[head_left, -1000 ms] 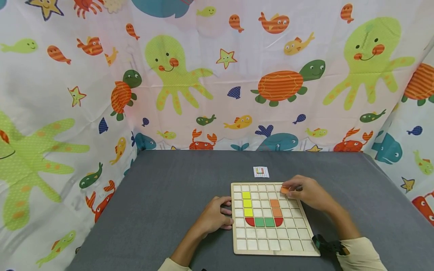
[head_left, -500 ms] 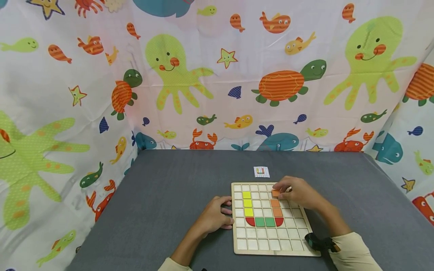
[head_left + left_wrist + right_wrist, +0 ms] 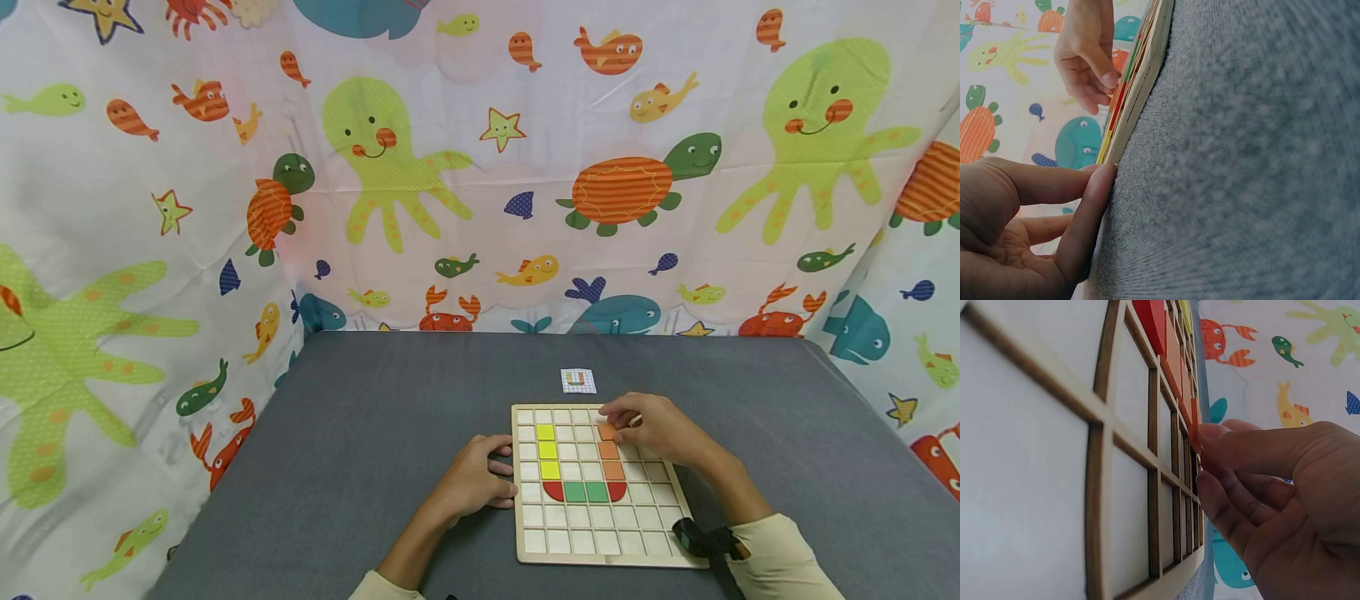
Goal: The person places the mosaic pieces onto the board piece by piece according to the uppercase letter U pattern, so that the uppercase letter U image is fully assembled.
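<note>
A square wooden grid board [image 3: 573, 518] lies on the grey table with a U of coloured tiles in its cells. Yellow tiles [image 3: 548, 451] form the left side, green tiles [image 3: 586, 492] with a red rounded tile [image 3: 553, 491] at either end the bottom. At the top of the right side, my right hand [image 3: 660, 423] pinches an orange tile [image 3: 606, 432] between thumb and fingers; in the right wrist view the orange tile [image 3: 1195, 422] is at its cell, partly hidden by the thumb. My left hand [image 3: 471, 477] rests its fingertips against the board's left edge.
A small printed card [image 3: 578, 381] showing a coloured U on a grid lies just behind the board. A patterned sea-animal curtain [image 3: 450, 167] hangs around the grey table [image 3: 390, 400]. A dark band [image 3: 705, 538] is on the right wrist.
My right hand has carried the orange tile leftward and down to the cell above the other orange tiles. The left hand and the board have stayed put.
</note>
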Motion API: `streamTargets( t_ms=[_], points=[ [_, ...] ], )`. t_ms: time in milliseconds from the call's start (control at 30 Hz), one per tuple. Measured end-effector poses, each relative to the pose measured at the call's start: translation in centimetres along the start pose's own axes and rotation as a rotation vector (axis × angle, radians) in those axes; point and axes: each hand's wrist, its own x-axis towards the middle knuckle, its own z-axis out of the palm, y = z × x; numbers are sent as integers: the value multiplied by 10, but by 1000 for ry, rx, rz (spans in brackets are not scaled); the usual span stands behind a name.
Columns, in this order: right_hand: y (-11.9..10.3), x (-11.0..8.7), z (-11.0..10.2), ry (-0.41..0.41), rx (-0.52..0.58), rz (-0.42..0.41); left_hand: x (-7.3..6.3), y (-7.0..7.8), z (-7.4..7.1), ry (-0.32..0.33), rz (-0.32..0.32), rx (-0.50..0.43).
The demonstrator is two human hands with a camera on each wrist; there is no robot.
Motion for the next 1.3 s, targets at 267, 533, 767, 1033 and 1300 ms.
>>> streamTargets(
  t_ms=[267,533,767,1033,1300],
  points=[
    [0,2,2,14,-19,-7,0,0,0,-2,1,-2],
    [-2,5,4,17,-40,9,0,1,0,-3,0,-2],
    [-3,1,3,12,-29,46,0,1,1,-2,-1,-4],
    [0,-19,-11,45,-99,52,2,-1,0,-14,5,1],
    [22,-40,-32,67,-217,94,7,1,-10,-19,31,92]
  ],
)
